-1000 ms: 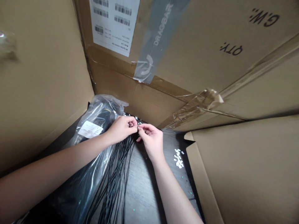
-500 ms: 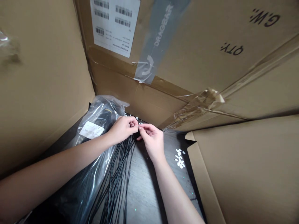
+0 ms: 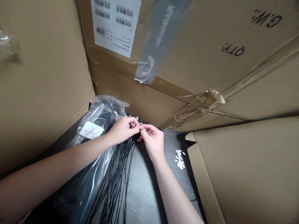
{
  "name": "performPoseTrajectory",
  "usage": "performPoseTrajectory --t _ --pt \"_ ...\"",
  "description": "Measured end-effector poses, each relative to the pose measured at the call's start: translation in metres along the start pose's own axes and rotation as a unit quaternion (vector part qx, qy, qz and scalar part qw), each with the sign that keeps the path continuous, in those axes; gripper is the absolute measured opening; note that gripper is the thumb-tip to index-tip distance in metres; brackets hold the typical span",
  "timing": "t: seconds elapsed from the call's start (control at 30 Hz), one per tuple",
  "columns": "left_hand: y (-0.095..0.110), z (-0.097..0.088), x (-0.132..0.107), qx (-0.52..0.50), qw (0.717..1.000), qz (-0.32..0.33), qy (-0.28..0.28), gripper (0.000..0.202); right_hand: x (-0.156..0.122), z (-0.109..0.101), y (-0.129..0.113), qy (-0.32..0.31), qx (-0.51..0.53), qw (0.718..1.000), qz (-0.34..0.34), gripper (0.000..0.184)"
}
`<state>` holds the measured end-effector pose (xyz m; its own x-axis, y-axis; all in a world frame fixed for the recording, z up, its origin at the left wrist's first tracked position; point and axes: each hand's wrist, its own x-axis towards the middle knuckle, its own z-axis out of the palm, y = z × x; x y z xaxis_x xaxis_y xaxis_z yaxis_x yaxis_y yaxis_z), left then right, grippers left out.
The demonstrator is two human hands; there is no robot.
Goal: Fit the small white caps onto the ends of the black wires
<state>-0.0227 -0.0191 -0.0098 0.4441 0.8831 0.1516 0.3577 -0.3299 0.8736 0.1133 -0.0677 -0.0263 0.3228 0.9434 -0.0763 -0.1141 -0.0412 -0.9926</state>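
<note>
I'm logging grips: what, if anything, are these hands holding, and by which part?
The left hand and right hand meet at what looks like a tiny white piece pinched between them; the exact grip is too small to tell.

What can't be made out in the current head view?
All in the head view:
- What is between the fingertips of the left hand and right hand: too small, partly covered by the fingers.
- Lower ends of the black cables: cut off by the bottom edge.
- Fine print on the bag's label: too small and blurred.
</note>
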Motion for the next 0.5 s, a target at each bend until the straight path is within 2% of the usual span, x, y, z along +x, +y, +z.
performPoseTrajectory --t 0.27,0.5 --pt "-0.0019 0.0008 0.0021 -0.011 1.0 -0.006 0.003 0.012 0.0004 -0.0036 0.0029 -0.024 -0.029 0.999 0.01 0.023" --pt "-0.0011 -0.0004 0.0016 -0.012 1.0 -0.004 -0.001 0.009 -0.0004 -0.0029 0.0016 -0.013 -0.006 1.0 0.003 0.023"
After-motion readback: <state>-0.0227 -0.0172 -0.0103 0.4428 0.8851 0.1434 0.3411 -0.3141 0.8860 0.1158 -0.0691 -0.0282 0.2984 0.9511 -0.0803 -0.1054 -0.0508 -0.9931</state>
